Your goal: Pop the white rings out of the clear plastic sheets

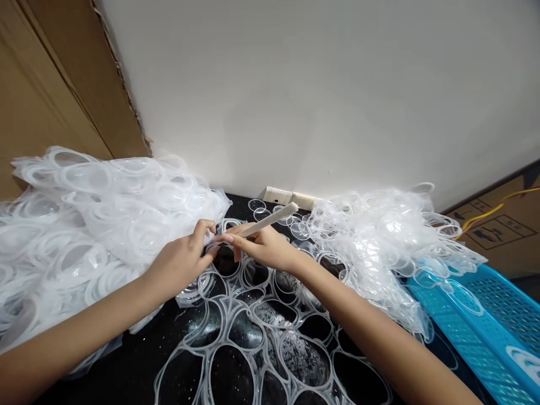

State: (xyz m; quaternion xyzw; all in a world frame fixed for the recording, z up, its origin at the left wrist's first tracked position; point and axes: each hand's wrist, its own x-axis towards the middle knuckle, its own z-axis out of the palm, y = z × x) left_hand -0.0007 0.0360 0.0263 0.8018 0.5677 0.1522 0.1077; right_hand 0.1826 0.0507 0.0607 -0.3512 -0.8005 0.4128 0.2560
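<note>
At the far left, a cardboard sheet (54, 84) is leaning against the white wall (295, 95), and a heap of clear plastic rings (84, 208) is spilling across the table (139, 360). The left arm is reaching in low from that side, with the left hand (179, 264) curving over a clear ring (211, 239) at the heap's edge. Its grip is around that rim, though I cannot tell whether it is clamped. The right arm is crossing in from the lower right, wrist bent, and the right hand (261, 247) is clamping a white rod (270, 220) against the palm, its forefinger stretching toward the left fingertips. The rod is tilting up and away, above the table, between the heaps. Beneath both hands, a web of joined rings (248, 332) is lying flat. Further right, a second heap (375, 242) is spreading onto a blue plastic crate (493, 320).
</note>
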